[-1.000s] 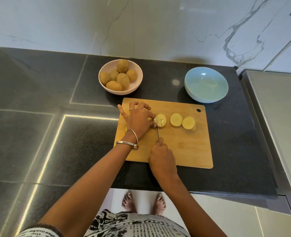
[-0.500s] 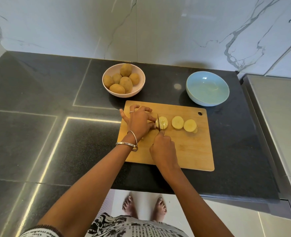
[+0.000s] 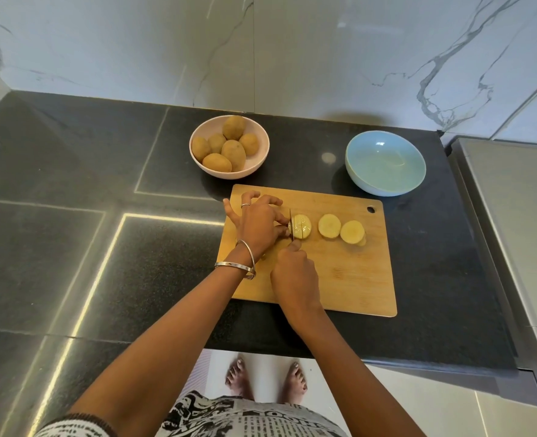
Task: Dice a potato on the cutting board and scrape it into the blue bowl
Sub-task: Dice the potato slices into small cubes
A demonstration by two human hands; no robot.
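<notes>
Wooden cutting board (image 3: 349,272) lies flat on the dark counter, hanging hole at its 1 o'clock corner. Three pale, skin-on potato slices (image 3: 329,226) lie cut face up in a row across its far half, the 9 o'clock one scored with cuts. Blue bowl (image 3: 385,163) stands upright, empty, just beyond the board at 1 o'clock.

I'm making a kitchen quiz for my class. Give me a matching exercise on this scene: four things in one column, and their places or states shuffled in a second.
Things:
1. blue bowl
2. pink bowl
3. knife
4. cutting board

States:
A. gripped by the right hand
B. holds whole potatoes
C. empty
D. carries potato slices

Pairs: 1-C, 2-B, 3-A, 4-D
</notes>
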